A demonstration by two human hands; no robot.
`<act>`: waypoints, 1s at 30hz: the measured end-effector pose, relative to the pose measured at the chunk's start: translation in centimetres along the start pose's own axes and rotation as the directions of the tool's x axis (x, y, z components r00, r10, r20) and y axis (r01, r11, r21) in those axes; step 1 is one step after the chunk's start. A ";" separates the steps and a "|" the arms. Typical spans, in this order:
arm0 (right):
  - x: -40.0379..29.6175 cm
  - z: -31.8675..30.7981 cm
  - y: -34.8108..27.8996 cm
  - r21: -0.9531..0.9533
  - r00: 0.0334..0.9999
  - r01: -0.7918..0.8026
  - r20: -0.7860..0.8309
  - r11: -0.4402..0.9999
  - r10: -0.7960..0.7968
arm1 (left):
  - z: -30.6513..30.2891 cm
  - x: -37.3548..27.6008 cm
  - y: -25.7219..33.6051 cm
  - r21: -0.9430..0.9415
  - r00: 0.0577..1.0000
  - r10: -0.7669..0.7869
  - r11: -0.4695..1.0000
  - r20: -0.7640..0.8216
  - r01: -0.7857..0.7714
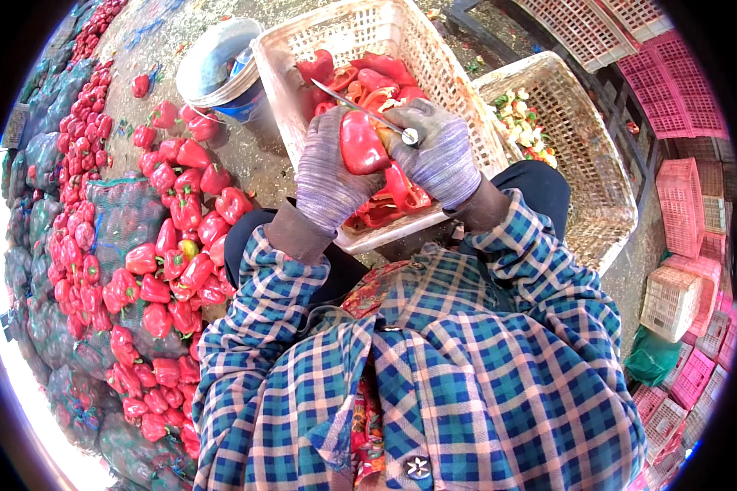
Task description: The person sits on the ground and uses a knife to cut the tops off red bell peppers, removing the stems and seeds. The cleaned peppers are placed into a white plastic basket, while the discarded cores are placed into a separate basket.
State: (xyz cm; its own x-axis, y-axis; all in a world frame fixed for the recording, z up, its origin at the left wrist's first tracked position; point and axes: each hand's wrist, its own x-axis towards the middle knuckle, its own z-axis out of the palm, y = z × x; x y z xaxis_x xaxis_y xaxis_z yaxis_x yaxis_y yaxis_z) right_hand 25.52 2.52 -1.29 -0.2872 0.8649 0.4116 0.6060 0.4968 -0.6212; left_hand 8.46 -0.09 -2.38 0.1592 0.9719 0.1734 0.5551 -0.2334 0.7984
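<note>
My left hand [333, 169], in a striped knit glove, is closed around a red bell pepper [362, 144]. My right hand [437, 150], gloved alike, grips a knife [356, 105] with a pale round handle end. Its thin blade points up and to the left across the top of the pepper. The right fingertips are close against the pepper's side, and whether they press on it I cannot tell. Below both hands stands a whitish plastic crate [467, 80] between my knees, with cut red pepper pieces [378, 83] inside.
To the right, a second crate [589, 135] holds pepper cores [519, 123]. A white bucket [212, 61] stands at the upper left. Loose whole red peppers [184, 212] and filled mesh sacks [126, 215] spread along the left. Pink and white crates [678, 205] are stacked at the far right.
</note>
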 end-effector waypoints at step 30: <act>1.0 -0.3 1.3 0.351 0.897 -0.352 0.392 0.868 0.205 | -1.2 0.1 -3.7 -0.852 0.911 -0.247 0.337 0.330 0.400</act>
State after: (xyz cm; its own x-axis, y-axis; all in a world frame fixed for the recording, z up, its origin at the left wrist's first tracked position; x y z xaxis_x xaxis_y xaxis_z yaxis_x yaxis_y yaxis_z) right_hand 26.27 4.02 -1.44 -0.4247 0.9051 -0.0197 0.3664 0.1520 -0.9180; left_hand 5.41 0.91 -4.61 0.2772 0.9329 -0.2300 -0.4449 0.3368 0.8298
